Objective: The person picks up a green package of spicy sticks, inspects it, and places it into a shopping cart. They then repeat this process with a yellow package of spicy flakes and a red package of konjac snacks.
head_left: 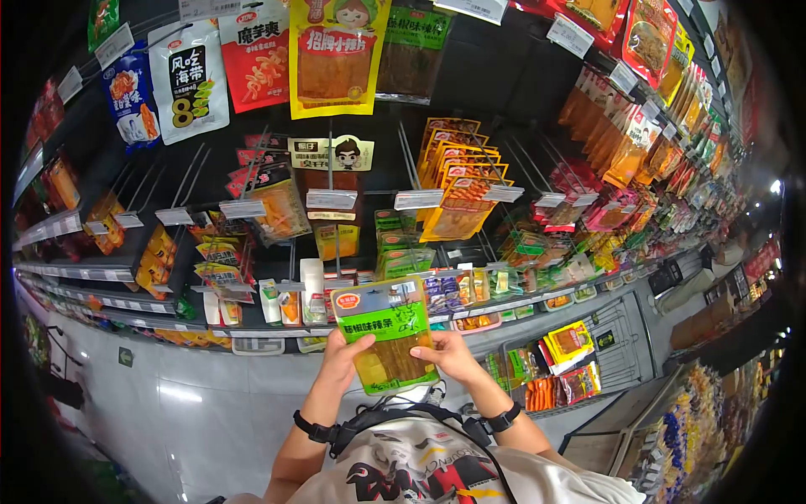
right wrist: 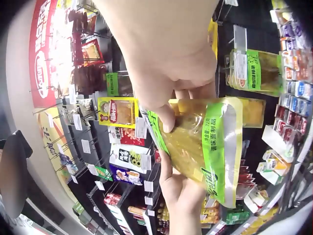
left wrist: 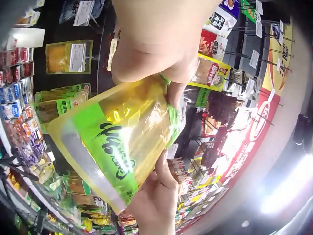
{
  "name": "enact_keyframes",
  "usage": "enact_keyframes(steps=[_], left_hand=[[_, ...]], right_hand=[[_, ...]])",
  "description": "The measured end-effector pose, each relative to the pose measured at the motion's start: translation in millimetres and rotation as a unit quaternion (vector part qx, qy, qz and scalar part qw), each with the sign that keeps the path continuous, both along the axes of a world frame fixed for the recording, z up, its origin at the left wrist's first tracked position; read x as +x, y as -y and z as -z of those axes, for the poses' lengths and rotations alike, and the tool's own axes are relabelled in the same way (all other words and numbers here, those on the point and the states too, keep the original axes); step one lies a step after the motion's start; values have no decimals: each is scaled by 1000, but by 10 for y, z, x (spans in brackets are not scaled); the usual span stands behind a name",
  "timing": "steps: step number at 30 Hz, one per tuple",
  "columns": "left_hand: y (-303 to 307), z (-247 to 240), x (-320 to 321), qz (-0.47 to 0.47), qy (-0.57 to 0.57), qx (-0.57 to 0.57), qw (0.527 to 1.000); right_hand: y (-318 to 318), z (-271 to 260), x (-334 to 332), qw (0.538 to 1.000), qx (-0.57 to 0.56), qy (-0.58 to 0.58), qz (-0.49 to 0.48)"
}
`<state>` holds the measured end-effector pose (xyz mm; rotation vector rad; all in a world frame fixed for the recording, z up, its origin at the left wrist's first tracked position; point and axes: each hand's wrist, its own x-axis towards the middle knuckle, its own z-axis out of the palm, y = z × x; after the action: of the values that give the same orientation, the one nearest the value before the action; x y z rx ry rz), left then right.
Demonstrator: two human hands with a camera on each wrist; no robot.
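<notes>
A snack packet (head_left: 386, 338) with a green label band and brown strips showing through its clear front is held upright in front of the shirt. My left hand (head_left: 339, 358) grips its left edge, thumb over the front. On the opposite edge, my right hand (head_left: 453, 357) pinches it with the thumb on the front. The left wrist view shows the packet (left wrist: 122, 139) tilted and shiny, the right hand (left wrist: 155, 198) at its far side. In the right wrist view, the packet (right wrist: 195, 142) hangs between the right hand (right wrist: 166, 68) and the left hand (right wrist: 181, 193).
Ahead stands a black shelf wall with hanging packets, including a yellow packet (head_left: 337, 63), a white packet (head_left: 189, 80) and orange packets (head_left: 462, 193). Similar green packets (head_left: 403, 252) hang lower. A shopping cart (head_left: 617, 353) at the right holds several packets (head_left: 569, 343). Grey floor (head_left: 193, 420) lies to the left.
</notes>
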<state>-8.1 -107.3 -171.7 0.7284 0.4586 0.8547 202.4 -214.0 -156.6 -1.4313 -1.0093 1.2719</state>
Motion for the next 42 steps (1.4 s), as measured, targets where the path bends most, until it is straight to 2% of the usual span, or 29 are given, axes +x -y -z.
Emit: enact_keyframes(steps=[6, 7, 10, 13, 15, 16, 19, 21, 24, 27, 30, 34, 38, 39, 42], left_hand=[[-49, 104, 101, 3, -33, 43, 999], [-56, 96, 132, 1, -33, 43, 999], [-110, 159, 240, 16, -45, 61, 997], [-174, 223, 370, 26, -80, 86, 993], [-234, 519, 464, 53, -155, 113, 980], [-256, 625, 494, 67, -194, 126, 971], [-283, 707, 642, 85, -194, 126, 969], [-349, 850, 717, 87, -210, 146, 963], [-491, 1323, 895, 30, -240, 166, 956], [-621, 1450, 1108, 51, -287, 159, 943], [-771, 1980, 1368, 36, -312, 143, 939], [-943, 2640, 1663, -45, -375, 132, 916], [-1103, 2618, 1897, -88, -343, 85, 931], [-1165, 2566, 1883, -47, -383, 94, 918], [-1215, 2711, 1880, -70, -405, 73, 909]], right_hand=[[123, 39, 83, 998, 22, 16, 62], [141, 78, 151, 997, -8, 49, 53], [162, 64, 210, 998, 7, 39, 56], [88, 55, 266, 994, 47, -36, 92], [52, 90, 343, 991, 33, -60, 116], [40, 225, 429, 990, 29, -62, 123], [-108, 670, 649, 985, 34, -85, 144], [-193, 957, 762, 983, 0, -121, 140], [-316, 1495, 937, 977, -56, -149, 140], [-495, 1785, 1140, 969, -115, -168, 142], [-698, 2186, 1379, 961, -154, -184, 140], [-1080, 2393, 1604, 953, -200, -174, 148], [-1337, 2687, 1806, 959, -188, -164, 134], [-1384, 2688, 1837, 959, -192, -147, 146], [-1441, 2755, 1891, 961, -171, -167, 137]])
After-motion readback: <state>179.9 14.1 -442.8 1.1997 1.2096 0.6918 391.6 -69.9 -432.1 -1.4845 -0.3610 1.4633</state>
